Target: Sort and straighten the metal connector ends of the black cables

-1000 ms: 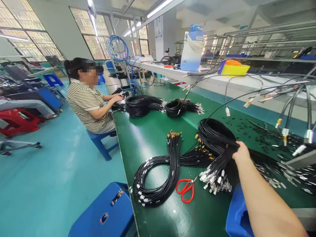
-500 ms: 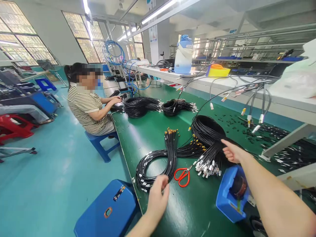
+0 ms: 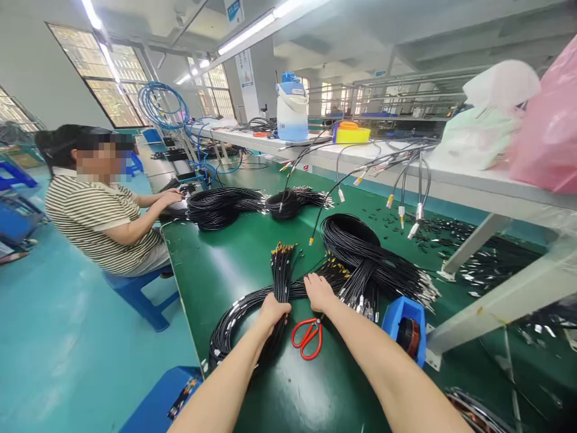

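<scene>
Head view, lower centre: red-handled scissors (image 3: 317, 326) lie on the tabletop (image 3: 306, 394); beside them the left hand (image 3: 273, 311) has its fingers curled round a black cable bundle (image 3: 282, 273). The right hand (image 3: 318, 292) sits over strands (image 3: 297, 291) (how closed its fingers are, I cannot tell). Farther, upper centre, stands a jug (image 3: 292, 115).

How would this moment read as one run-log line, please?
left grip: around black cable bundle | right grip: at neighbouring cables, contact unclear | red-handled scissors: lying on green table
</scene>
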The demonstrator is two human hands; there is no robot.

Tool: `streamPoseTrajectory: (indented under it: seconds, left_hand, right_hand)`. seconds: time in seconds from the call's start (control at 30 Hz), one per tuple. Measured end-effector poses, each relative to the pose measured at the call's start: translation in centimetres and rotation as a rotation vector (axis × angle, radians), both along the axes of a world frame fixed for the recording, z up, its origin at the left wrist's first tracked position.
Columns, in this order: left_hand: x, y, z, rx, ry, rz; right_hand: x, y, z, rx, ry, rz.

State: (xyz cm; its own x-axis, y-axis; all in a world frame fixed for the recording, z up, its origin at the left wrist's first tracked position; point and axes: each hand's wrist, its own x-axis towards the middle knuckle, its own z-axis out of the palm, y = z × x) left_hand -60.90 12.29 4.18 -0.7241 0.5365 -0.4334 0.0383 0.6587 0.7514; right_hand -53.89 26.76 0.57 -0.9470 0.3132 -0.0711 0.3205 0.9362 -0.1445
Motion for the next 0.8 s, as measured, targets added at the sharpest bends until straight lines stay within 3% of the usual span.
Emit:
streamPoseTrajectory:
  seconds: [0.17,0.27,0.4,0.53,0.8]
  left_hand:
    - [-1.8,-7.3,5.2,0.175,-0.135,-0.036]
    - [-2.3,-12.1,8.7,0.398,-0.23,-0.001]
    - [-2.5,-15.3,11.9,0.523,-0.196,0.035]
    - [-2.3,-16.5,13.0,0.669,-0.157,0.107]
    - [-0.2,-21.3,13.1,0.981,-0.104,0.198]
  right_hand:
    - [-1.8,2.0,-0.5,0.089,0.038,0.09]
    - [-2.4,2.2,-0.6,0.117,0.085,0.127]
    - [-3.7,1.6,-1.0,0.119,0.067,0.224]
    - [-5.4,0.8,-1.8,0.132,0.002,0.292]
    - [-6.4,1.3,-2.0,0.172,-0.037,0.353]
